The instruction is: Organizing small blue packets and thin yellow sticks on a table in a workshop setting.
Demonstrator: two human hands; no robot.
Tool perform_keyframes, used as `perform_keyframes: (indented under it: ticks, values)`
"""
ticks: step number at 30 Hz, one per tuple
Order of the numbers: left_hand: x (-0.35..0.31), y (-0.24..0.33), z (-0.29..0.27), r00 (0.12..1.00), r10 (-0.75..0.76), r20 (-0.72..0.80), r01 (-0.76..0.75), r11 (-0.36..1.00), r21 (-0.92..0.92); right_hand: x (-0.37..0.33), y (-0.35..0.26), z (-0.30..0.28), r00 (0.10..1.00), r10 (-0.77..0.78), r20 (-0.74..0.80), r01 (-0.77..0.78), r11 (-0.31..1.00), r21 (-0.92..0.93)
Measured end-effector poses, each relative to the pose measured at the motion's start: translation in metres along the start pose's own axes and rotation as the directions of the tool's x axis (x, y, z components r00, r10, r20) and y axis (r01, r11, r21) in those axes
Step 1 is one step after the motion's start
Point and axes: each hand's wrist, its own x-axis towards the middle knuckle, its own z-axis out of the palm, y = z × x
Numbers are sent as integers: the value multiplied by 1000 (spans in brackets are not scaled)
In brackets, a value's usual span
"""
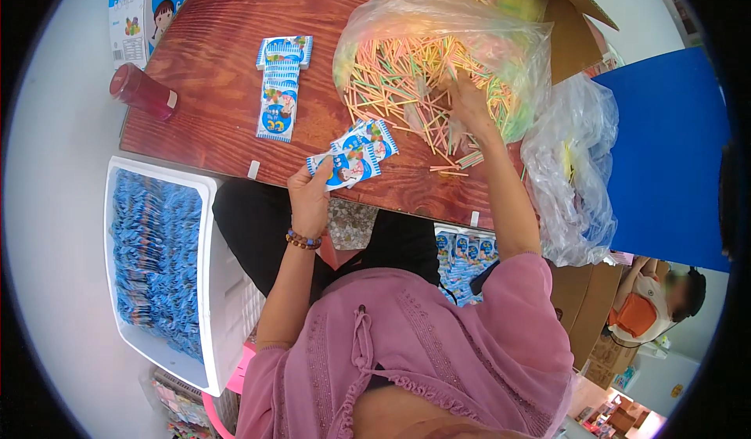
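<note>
Packet (348,168), blue and white, is pinched by fingers (321,174) of the left hand (310,203), at eleven o'clock from the view's centre, over the surface (207,24). At one o'clock, the right hand (472,109) is among coloured sticks (385,87) in a clear bag (418,5); whether its fingers grasp some, I cannot tell.

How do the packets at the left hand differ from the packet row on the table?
Pose: the packets at the left hand are slanted and loosely fanned; the packet row forms a neat overlapping column, its far end crosswise.
Contact: the left hand grips the nearest of the fanned packets; no hand touches the row.
Shared: both are blue-and-white printed packets.
</note>
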Motion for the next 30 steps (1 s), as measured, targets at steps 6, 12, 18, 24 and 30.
perform_keyframes:
  ticks: [6, 12, 18, 24, 30]
  values:
    - [0, 0, -1, 1000, 8, -12, -8, 1000, -9, -14, -22, 9, 992, -19, -126, 112, 607, 787]
    - [0, -2, 0, 1000, 22, -8, -22, 1000, 16, -19, -15, 41, 973, 22, -230, 166, 627, 761]
    - [0, -1, -1, 999, 27, -18, -26, 999, 23, -20, -11, 44, 992, 16, -123, 87, 614, 785]
    - [0, -3, -2, 999, 38, -13, -38, 999, 25, -25, -19, 39, 982, -2, -191, 154, 600, 785]
    - [-1, 1, 4, 999, 13, -42, -13, 1000, -5, -28, -13, 40, 979, -33, -203, 163, 725, 669]
